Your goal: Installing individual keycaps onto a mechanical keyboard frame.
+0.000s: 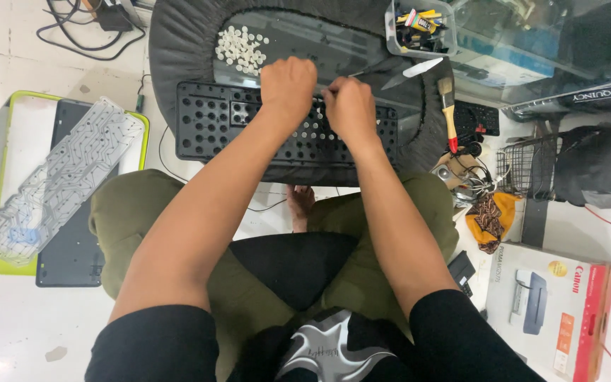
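Black plastic: keyboard shell (210, 127), perforated w/ round holes, flat on dark padded work surface (178, 42), directly ahead of knees.
White bits: small rubber domes (240, 49), loose pile on glass inset, just beyond shell's far edge, upper left.
Seated domes: a few white ones (311, 133) already in holes, between the two wrists.
L hand: left hand (288, 85) curled into loose fist, knuckles up, over shell's top-centre; contents of fist hidden, cannot tell.
R hand: right hand (350, 106) also curled, fingertips pinched together at a thin pale item, prob. tweezers or a dome; too small to confirm.
Spacing: hands nearly touching, both on shell's middle rows.
Off to left: grey membrane sheet (58, 177) draped over second keyboard (72, 247) on green-rimmed tray (8, 127), floor level.
Off to right: red-handled brush (449, 113), knife blade (411, 71), clear tub of tools (419, 28).
Risk 1 (judged): forearm sweep could scatter dome pile; loose, near edge of glass.
Risk 2 (judged): dome dropped off-centre could fall through hole, lost under shell.
Risk 3 (judged): shell overhangs near edge of pad; downward press could tip it toward lap.
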